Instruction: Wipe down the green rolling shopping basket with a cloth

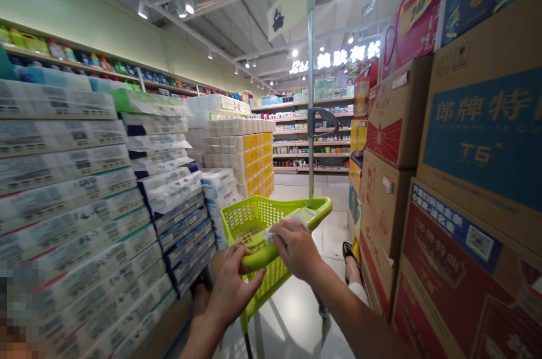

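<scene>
Left hand gripped around cart near rim. Right hand curled, pressing white cloth onto same rim. Tissue packs close on left, boxes close on right; narrow floor aisle open ahead.

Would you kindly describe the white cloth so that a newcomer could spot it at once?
Find the lime-green cart in the aisle between the stacked paper packs and the cartons. On its near rim, under the right hand, lies the white cloth, the only white thing on the green plastic.
</scene>
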`<state>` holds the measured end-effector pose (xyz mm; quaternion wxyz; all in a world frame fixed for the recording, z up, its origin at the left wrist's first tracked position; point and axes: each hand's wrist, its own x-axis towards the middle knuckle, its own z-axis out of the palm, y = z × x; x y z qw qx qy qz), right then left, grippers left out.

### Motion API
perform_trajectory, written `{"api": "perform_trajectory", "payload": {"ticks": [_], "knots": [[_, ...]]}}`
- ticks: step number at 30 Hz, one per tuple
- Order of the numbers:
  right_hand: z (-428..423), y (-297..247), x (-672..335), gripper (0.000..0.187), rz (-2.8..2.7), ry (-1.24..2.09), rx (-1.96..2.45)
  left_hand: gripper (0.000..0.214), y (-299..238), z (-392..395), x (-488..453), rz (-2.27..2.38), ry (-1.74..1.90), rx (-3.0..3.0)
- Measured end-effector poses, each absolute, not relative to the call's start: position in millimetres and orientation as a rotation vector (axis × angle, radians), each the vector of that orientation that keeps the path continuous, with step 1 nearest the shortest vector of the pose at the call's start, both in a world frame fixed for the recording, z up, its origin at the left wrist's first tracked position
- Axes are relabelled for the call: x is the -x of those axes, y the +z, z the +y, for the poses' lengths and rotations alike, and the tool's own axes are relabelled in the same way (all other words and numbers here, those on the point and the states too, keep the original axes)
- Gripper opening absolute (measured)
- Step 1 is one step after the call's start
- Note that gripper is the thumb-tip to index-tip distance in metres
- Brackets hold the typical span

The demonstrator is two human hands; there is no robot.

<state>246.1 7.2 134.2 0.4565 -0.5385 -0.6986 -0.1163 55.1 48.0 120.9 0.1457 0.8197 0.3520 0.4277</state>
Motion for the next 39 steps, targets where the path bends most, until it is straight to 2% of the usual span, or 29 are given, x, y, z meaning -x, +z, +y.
{"api": "perform_trajectory", "payload": {"ticks": [8,13,17,24,31,35,39], "knots": [[25,147,-296,0.026,-1.520,-0.119,1.628,0.034,114,54,-36,1.108,1.175,-2.336],[21,161,-266,0.024,-1.781,-0.107,1.641,0.038,116,57,-29,1.095,1.157,-2.340],[20,176,-240,0.026,-2.004,0.024,1.643,0.043,130,59,-25,1.154,1.108,-2.391],[41,188,-283,0.035,-1.918,0.170,1.952,0.044,164,53,-36,1.416,0.852,-2.679],[50,196,-233,0.030,-2.139,0.232,1.816,0.040,170,44,-45,1.552,0.650,-2.585],[51,197,-209,0.026,-2.242,0.264,1.673,0.039,165,47,-36,1.502,0.733,-2.569],[55,197,-235,0.027,-2.162,0.215,1.735,0.039,162,49,-32,1.465,0.808,-2.556]]}}
